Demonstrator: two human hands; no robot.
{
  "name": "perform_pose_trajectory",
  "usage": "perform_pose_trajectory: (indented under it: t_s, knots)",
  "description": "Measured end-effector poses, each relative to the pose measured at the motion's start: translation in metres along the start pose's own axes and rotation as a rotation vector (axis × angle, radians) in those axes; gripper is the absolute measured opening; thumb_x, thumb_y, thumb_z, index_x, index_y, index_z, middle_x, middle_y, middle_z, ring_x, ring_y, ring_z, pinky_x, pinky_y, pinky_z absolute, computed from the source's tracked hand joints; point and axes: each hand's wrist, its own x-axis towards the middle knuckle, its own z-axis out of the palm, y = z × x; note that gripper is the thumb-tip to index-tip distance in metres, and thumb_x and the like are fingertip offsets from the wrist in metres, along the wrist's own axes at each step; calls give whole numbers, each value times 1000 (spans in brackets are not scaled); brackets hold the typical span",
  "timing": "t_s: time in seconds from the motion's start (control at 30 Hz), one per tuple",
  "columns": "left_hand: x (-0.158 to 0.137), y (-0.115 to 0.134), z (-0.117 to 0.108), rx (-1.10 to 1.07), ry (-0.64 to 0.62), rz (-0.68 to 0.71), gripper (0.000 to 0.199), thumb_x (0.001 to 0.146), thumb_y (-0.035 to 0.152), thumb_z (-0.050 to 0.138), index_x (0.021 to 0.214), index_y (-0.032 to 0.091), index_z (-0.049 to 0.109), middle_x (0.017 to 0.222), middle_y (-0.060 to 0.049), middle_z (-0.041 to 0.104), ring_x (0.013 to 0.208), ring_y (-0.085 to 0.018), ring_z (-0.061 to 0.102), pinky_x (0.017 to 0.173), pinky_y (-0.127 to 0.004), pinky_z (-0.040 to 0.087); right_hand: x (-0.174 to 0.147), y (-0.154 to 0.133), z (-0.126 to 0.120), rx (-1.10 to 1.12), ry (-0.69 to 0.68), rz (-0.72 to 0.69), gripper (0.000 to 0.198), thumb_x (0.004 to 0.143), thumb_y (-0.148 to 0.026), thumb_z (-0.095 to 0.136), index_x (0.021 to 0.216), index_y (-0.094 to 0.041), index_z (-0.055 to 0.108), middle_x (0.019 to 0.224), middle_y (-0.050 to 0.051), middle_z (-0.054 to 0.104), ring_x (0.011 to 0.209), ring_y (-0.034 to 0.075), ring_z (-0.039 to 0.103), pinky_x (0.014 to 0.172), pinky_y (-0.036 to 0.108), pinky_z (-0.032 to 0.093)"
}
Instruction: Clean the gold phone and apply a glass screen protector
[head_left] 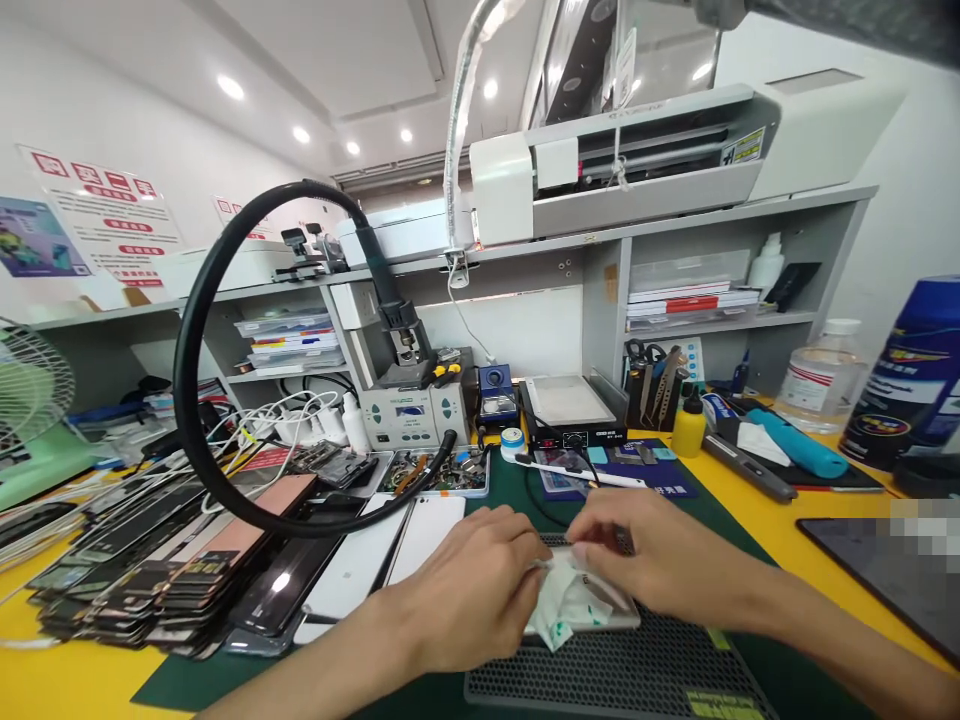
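Head view: yellow counter (75,685); perforated mat (600,675) on it; flat pale device (626,612) on that, probably stiff, slick, best held by its edges. My left hand (476,585) curls beside the crumpled white sheet (561,597) over it, can't tell its grip; my right hand (637,550) pinches the upper edge. Sheet likely light, soft, tearable: take corners.

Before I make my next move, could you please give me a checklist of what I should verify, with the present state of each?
1. Both hands at the work: ok; left hand and right hand meet at the crumpled sheet.
2. Pale flat piece over the perforated mat: ok.
3. Sheet smooth: not ok; it is creased.
4. Fingertip grip: cannot tell; the left fingertips are hidden.
5. Black hose away from the hands: ok; it loops to their left.
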Motion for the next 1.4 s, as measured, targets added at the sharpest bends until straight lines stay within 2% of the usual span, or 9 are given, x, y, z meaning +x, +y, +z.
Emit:
perform_pose_trajectory:
  t_s: [0.13,0.27,0.43,0.63,0.8,0.93,1.07,1.2,1.4]
  knots:
    - [-16,-15,-3,-42,18,-22,24,92,20,56,113,20,68,109,-6,69,102,-22,65,94,-34,52,-5,-5,34,-129,-20,-118,18,93,-25,64,107,-21,73,89,4,70,82,22,65,75,33,47]
    - [-25,-23,0,-81,-18,2,41,83,32,70,122,19,67,129,-9,66,121,-27,60,112,-40,45,-2,1,54,-232,-39,-183,20,101,-24,52,93,-21,70,94,5,68,86,22,65,74,33,44]
    - [-29,-33,5,-96,-84,26,54,88,35,68,138,17,60,137,-9,63,128,-28,54,118,-45,39,9,6,53,-344,-14,-2,21,102,-16,43,86,-19,56,84,4,65,70,20,62,62,31,38]
    - [-33,-45,9,-130,-80,23,56,92,36,67,143,18,55,143,-7,61,135,-29,51,122,-47,34,8,-8,64,-620,-118,-217,15,82,-8,54,85,-22,56,86,9,69,72,28,64,58,36,31]
    - [-39,-52,14,-110,-16,57,52,94,34,67,142,21,56,144,-6,61,134,-28,53,119,-47,40,4,-17,56,-489,-117,-72,22,99,-15,46,80,-24,52,79,4,68,60,20,60,55,33,37]
    - [-41,-53,14,-103,12,88,48,94,33,67,138,19,58,142,-7,63,131,-29,55,117,-47,42,4,-24,52,-421,-177,-146,15,95,-15,55,85,-25,58,87,3,73,75,21,67,64,31,46]
    - [-39,-50,10,-130,-24,60,46,93,32,67,136,19,59,142,-8,63,129,-30,56,117,-48,40,7,-25,48,-425,-179,-61,21,99,-17,47,80,-24,53,79,1,67,68,19,63,63,30,48]
    - [-37,-51,8,-151,-81,69,48,98,39,58,141,17,56,144,-10,61,132,-32,54,119,-51,36,5,-23,49,-494,-123,-162,21,96,-10,46,86,-22,59,83,3,69,71,21,65,65,32,50]
    - [-37,-53,10,-144,-71,109,53,100,41,53,146,15,51,144,-13,60,133,-33,52,117,-52,37,4,-19,51,-561,-57,-246,22,96,-14,47,78,-25,53,69,-1,64,56,17,63,53,30,45]
